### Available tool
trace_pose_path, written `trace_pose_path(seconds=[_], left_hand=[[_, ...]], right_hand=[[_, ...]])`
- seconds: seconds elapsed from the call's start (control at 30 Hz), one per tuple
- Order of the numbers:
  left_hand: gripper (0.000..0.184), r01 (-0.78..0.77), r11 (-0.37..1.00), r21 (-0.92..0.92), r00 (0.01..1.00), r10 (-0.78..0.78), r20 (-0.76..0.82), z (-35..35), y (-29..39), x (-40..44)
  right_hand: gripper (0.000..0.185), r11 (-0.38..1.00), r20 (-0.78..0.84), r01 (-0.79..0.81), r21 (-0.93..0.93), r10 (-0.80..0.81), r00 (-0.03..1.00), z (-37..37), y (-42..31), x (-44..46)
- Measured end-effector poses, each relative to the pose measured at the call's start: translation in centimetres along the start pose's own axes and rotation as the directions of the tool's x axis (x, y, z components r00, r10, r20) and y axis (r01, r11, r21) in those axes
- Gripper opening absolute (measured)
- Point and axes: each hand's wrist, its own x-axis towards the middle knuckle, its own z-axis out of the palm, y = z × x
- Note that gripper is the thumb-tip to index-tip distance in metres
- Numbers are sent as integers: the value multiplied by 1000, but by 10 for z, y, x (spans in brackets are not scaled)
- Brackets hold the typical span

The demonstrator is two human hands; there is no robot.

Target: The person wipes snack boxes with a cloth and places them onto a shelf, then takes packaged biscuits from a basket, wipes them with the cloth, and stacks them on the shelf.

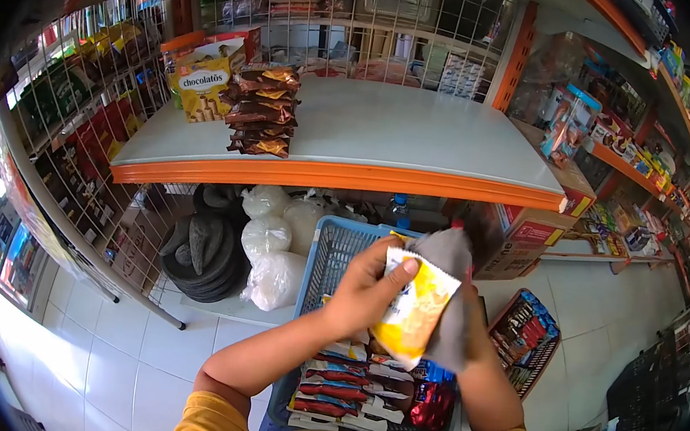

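Note:
My left hand (364,290) grips a yellow and white snack packet (415,309), with the thumb pressed on its front. A grey cloth (452,326) lies against the packet's right side and back, smeared by motion. My right hand (479,332) is closed around this cloth, its fingers mostly hidden behind it. Below both hands stands a blue plastic basket (316,254) holding rows of snack packets (336,389) and a shiny red packet (430,405).
A grey shelf (403,130) with an orange edge bears a stack of brown packets (263,112) and a yellow Chocolatos box (204,81). Below are stone mortars (201,256) and white bags (273,275). A dark basket of packets (523,336) sits on the tiled floor at right.

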Motion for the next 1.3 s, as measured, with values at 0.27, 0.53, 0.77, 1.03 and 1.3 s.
trace_pose_path(seconds=[0.27,0.53,0.77,1.03,1.3], left_hand=[[17,-216,964,158,934,251,-255,-7,11,16],[21,81,972,219,949,-8,-315,-45,77,104],[38,164,631,758,929,161,-334,-93,49,206],[45,-7,-93,996,898,438,47,-96,37,201],[16,-449,346,824,855,-99,508,-22,34,65]], right_hand=[[63,552,-108,12,-834,-184,977,35,23,-15],[50,738,-330,1,-675,-303,894,52,-10,-51],[62,831,-504,6,-557,-344,792,27,-7,-82],[55,817,-484,144,-558,-462,743,19,-13,-102],[48,846,-525,248,-472,-496,692,8,-9,-109]])
